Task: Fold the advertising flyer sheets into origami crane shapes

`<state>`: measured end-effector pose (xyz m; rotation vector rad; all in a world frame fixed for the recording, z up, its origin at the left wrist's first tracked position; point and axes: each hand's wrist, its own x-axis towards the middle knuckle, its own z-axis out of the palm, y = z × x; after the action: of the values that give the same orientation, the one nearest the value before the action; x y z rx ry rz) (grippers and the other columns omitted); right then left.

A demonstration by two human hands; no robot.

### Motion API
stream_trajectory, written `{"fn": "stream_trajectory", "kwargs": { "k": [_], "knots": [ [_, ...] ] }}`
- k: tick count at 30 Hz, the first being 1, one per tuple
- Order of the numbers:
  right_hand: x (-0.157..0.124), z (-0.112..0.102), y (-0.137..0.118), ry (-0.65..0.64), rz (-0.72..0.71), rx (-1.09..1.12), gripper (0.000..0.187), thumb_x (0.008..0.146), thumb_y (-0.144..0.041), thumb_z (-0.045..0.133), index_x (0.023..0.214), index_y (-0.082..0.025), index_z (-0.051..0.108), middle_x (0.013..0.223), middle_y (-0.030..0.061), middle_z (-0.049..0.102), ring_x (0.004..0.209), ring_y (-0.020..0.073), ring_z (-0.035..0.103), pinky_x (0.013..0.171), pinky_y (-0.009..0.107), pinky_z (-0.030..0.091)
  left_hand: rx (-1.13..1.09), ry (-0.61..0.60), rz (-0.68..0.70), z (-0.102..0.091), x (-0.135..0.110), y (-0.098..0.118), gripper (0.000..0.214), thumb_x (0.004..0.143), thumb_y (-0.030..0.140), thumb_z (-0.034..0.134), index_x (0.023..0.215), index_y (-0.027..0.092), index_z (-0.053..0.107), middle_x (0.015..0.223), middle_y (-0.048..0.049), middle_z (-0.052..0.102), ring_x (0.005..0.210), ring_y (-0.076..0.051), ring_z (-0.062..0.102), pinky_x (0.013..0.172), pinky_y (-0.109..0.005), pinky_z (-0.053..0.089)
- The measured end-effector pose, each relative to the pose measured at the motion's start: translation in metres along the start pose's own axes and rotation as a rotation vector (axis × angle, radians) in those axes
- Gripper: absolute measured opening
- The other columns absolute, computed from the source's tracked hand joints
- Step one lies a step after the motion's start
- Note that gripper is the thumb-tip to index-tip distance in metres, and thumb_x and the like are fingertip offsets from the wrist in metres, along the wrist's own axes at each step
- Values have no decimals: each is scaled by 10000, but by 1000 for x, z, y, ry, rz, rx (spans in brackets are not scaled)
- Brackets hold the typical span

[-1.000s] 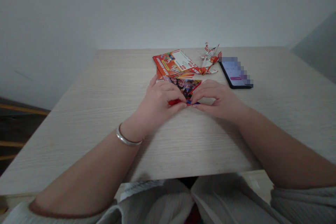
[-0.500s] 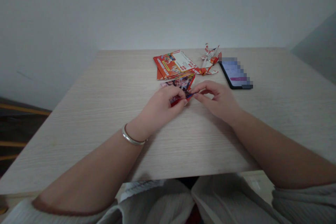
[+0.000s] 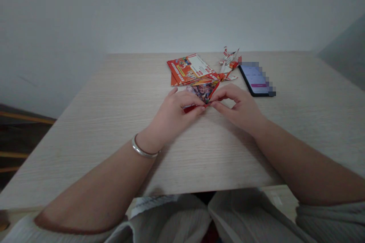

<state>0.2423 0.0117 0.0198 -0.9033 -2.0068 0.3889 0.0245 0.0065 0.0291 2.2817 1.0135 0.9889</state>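
A piece of colourful printed paper [image 3: 202, 91] with a red edge lies just above the table surface, between both hands. My left hand [image 3: 179, 108] pinches its near edge between thumb and forefinger, and another finger is lifted behind. At the right part of that same edge, my right hand [image 3: 238, 104] has thumb and fingertips closed on the paper. The fingers cover much of the near edge, which looks folded. Just behind the paper is a stack of red-orange printed sheets [image 3: 189, 70].
Crumpled or folded red-and-white paper pieces [image 3: 228, 64] sit to the right of the stack. A phone [image 3: 255, 79] with its screen lit lies further right. The wooden table [image 3: 114, 102] meets a pale wall [image 3: 171, 11] at the back.
The printed paper has shifted and turned, with its far right corner now further right. My fingertips have drawn closer together along the near edge, and a left finger has lifted.
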Motion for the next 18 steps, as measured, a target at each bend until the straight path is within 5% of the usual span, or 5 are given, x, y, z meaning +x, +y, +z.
{"fn": "stream_trajectory", "kwargs": {
  "k": [10, 18],
  "knots": [
    [3, 1, 0, -64, -82, 11, 64, 894, -251, 663, 841, -251, 699, 859, 7, 753, 849, 200, 669, 840, 375, 492, 23, 17, 14, 0, 1, 1, 149, 927, 247, 605, 849, 203, 724, 871, -2, 770, 885, -186, 675, 1153, -501, 304],
    [2, 3, -4, -55, 67, 35, 88, 882, -237, 652, 824, -251, 717, 817, 3, 728, 808, 191, 640, 792, 357, 492, 4, -51, -58, -2, 0, 3, 118, 905, 222, 593, 892, 210, 710, 885, -4, 744, 863, -175, 645, 930, -365, 473]
  ]
}}
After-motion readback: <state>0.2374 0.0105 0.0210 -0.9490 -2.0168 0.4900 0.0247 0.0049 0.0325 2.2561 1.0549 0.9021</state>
